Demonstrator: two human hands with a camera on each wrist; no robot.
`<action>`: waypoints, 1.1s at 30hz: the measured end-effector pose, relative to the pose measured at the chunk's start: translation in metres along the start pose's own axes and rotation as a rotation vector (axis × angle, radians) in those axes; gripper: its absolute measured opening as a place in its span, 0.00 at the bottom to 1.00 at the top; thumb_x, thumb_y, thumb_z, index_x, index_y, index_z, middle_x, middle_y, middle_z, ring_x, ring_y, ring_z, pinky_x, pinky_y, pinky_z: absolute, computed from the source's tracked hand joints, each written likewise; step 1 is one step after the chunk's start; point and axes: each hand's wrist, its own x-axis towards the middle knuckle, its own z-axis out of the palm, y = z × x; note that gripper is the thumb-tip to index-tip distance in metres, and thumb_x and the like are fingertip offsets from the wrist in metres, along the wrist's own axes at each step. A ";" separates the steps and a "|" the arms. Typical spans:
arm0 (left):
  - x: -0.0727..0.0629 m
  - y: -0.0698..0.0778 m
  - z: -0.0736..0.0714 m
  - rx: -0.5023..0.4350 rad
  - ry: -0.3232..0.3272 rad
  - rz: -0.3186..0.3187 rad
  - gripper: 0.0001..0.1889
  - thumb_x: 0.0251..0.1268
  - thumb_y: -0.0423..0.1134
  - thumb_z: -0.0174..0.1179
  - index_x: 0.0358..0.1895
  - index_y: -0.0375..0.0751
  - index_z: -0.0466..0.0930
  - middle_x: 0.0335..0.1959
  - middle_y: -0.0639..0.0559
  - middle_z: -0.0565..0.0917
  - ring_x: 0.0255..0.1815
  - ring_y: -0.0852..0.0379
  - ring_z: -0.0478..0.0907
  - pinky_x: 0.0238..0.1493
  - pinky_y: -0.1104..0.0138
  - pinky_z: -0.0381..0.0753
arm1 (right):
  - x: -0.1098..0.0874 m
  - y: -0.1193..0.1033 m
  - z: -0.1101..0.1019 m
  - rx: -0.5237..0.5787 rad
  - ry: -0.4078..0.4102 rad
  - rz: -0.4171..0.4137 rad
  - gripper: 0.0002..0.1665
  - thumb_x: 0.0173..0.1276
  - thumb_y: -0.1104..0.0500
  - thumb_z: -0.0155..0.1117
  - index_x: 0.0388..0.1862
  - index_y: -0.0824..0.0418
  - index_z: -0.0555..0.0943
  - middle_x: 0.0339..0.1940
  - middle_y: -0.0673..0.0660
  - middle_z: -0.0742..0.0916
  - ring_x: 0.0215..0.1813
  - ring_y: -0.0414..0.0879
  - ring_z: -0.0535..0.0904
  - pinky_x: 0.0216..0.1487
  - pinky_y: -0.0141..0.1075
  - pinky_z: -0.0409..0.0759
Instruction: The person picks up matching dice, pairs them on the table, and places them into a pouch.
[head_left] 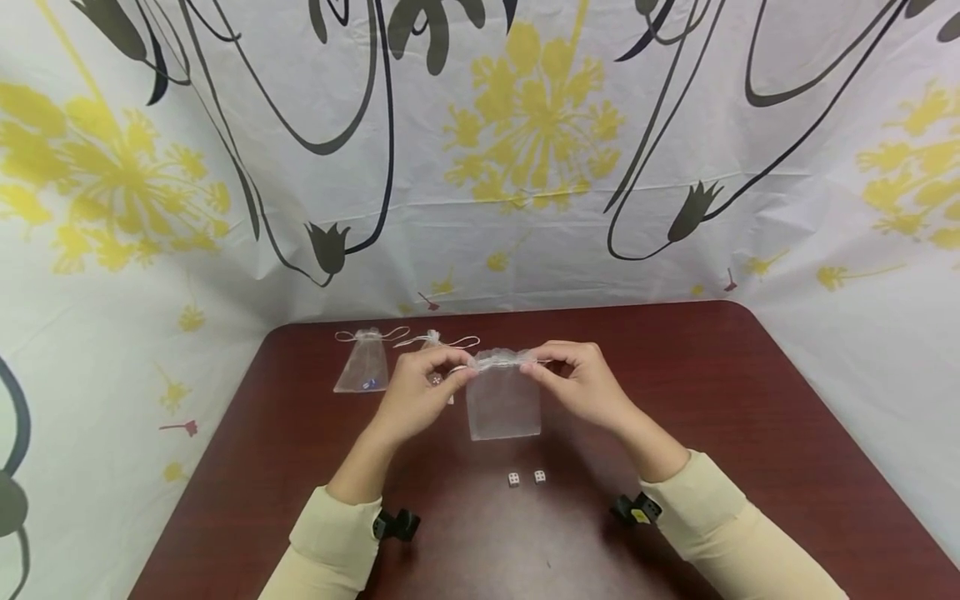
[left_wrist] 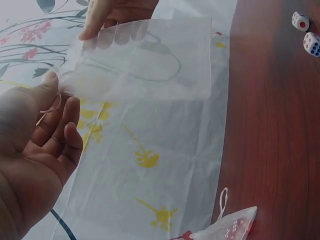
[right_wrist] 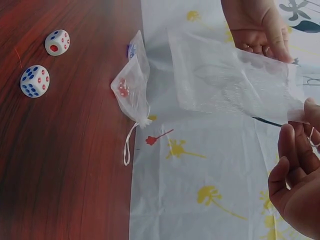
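A sheer white drawstring bag (head_left: 504, 408) hangs above the table, its gathered top stretched between both hands. My left hand (head_left: 422, 392) pinches one top corner between thumb and forefinger. At the opposite corner, my right hand (head_left: 585, 385) does the same. The bag looks flat, and I see nothing inside it. Below it on the table lie two white dice, a left die (head_left: 513, 479) and a right die (head_left: 540, 477). In the right wrist view their red and blue pips show, on the upper die (right_wrist: 57, 42) and lower die (right_wrist: 35, 81).
At the back left lies a closed sheer bag (head_left: 360, 367) with something blue inside. Beside it a second drawstring bag (head_left: 432, 337) is partly hidden by my left hand; the right wrist view shows red-pipped dice in it. A patterned cloth (head_left: 525, 250) hangs behind the dark red table (head_left: 712, 375).
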 end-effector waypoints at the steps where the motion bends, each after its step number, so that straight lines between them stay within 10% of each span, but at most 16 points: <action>1: -0.001 0.000 0.000 -0.006 0.006 0.003 0.02 0.66 0.34 0.69 0.38 0.39 0.88 0.30 0.53 0.85 0.27 0.58 0.74 0.28 0.64 0.76 | 0.000 0.000 0.000 -0.002 -0.005 -0.005 0.04 0.66 0.67 0.71 0.37 0.60 0.90 0.34 0.54 0.90 0.28 0.41 0.77 0.23 0.31 0.74; 23: -0.006 0.014 -0.014 -0.293 -0.065 0.082 0.08 0.70 0.33 0.64 0.35 0.29 0.82 0.28 0.58 0.80 0.25 0.63 0.70 0.24 0.71 0.70 | 0.002 -0.010 -0.005 0.262 -0.204 -0.180 0.14 0.71 0.77 0.57 0.43 0.64 0.86 0.41 0.58 0.88 0.45 0.45 0.83 0.44 0.34 0.81; 33: -0.007 0.016 -0.004 -0.232 0.044 0.015 0.03 0.67 0.28 0.66 0.37 0.30 0.85 0.25 0.51 0.82 0.24 0.60 0.73 0.24 0.72 0.72 | -0.001 -0.016 0.006 0.199 -0.004 -0.042 0.08 0.67 0.75 0.66 0.39 0.68 0.88 0.33 0.57 0.90 0.32 0.43 0.84 0.31 0.30 0.81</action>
